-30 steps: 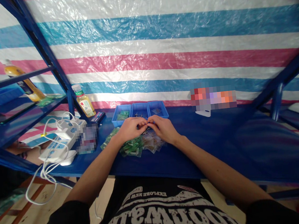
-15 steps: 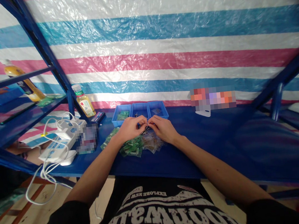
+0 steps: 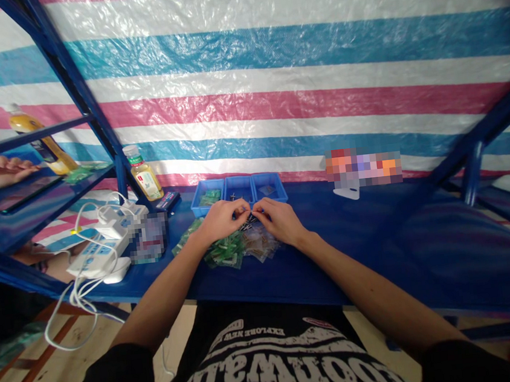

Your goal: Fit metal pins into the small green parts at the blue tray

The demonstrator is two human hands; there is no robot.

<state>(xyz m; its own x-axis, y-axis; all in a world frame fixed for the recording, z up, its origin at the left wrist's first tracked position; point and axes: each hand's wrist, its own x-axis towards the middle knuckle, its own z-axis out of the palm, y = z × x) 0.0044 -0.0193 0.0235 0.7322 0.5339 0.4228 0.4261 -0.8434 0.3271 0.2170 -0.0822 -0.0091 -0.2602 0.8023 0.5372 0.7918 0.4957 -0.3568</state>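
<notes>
My left hand [image 3: 226, 218] and my right hand [image 3: 278, 217] meet just in front of a blue three-compartment tray [image 3: 238, 178]. The fingertips of both are pinched close together, and whatever sits between them is too small to make out. Beneath the hands lie small dark metal pieces [image 3: 250, 222]. A heap of small green packets [image 3: 225, 252] spreads by my left wrist, and clear packets with brownish contents [image 3: 260, 244] lie below my right fingers. In the tray, the left compartment holds green packets [image 3: 210, 197], the middle a few dark pieces, the right a clear packet [image 3: 266, 190].
Left on the blue table [image 3: 333, 237] stand a bottle of yellow liquid [image 3: 147, 178], a dark box [image 3: 168, 201] and a white power strip [image 3: 101, 249] with tangled cables. Another person's hand [image 3: 4, 173] is over the neighbouring shelf, near an orange drink bottle [image 3: 47, 146]. Blue posts flank the table.
My hands stay in nearly the same place, fingertips slightly shifted and a little further apart. At the left, the other person's hand has come lower and further into view.
</notes>
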